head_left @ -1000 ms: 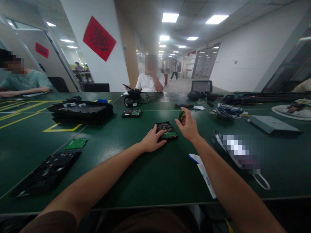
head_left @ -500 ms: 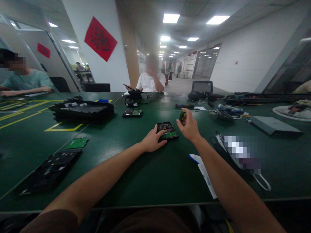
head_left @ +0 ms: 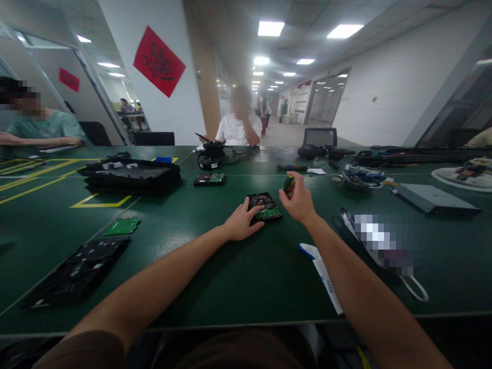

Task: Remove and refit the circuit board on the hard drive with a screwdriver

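Note:
My left hand [head_left: 242, 224] is on a hard drive [head_left: 272, 211] lying flat on the green table, its fingers at the left side and its thumb across the near part. The drive shows a dark metal body and a green circuit board along its near edge. Just right of it, above the table, my right hand [head_left: 299, 200] is closed around a screwdriver [head_left: 289, 182] with a black and yellow-green handle. The fingers hide most of the tool, and I cannot make out its tip.
A second hard drive [head_left: 209, 179] lies farther back. Black plastic trays [head_left: 130, 177], a loose green circuit board [head_left: 122, 226] and a black frame [head_left: 80, 269] are at left. To the right lie a white paper packet [head_left: 326, 282], a clear pouch [head_left: 369, 241] and a metal box [head_left: 434, 198].
My hands, the hard drive and the screwdriver look almost unmoved. At far left, a seated person's forearm has shifted slightly upward.

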`<state>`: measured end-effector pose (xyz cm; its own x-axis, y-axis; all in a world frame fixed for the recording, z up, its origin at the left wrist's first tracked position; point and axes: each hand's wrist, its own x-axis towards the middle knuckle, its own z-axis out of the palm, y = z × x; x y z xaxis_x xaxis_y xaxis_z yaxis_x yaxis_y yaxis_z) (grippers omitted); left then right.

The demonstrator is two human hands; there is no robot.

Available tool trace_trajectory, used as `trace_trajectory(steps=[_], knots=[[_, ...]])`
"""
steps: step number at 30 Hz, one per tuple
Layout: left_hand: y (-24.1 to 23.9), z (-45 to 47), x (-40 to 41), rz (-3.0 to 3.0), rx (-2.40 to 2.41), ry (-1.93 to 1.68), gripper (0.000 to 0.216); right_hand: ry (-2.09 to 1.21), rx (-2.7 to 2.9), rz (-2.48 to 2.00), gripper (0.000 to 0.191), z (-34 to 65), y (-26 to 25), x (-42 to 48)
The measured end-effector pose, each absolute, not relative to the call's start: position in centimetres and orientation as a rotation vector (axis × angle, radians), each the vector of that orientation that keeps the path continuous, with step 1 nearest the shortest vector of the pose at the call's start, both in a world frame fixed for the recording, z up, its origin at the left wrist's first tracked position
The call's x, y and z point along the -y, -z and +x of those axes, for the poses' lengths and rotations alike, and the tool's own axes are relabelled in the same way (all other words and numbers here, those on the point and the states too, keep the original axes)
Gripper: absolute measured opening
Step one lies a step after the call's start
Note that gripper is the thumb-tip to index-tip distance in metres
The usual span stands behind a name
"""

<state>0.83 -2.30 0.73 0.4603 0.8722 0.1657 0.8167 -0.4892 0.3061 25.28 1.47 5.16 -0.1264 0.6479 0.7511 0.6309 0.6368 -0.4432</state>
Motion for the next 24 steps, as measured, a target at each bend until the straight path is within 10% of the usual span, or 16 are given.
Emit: trace_trajectory(steps=[24], knots=[[-0.45,0.83,2.13,2.543,-1.469,-0.465,0.071,-0.081,1.887,-0.983,0.062,25.12,-5.65,-1.17]])
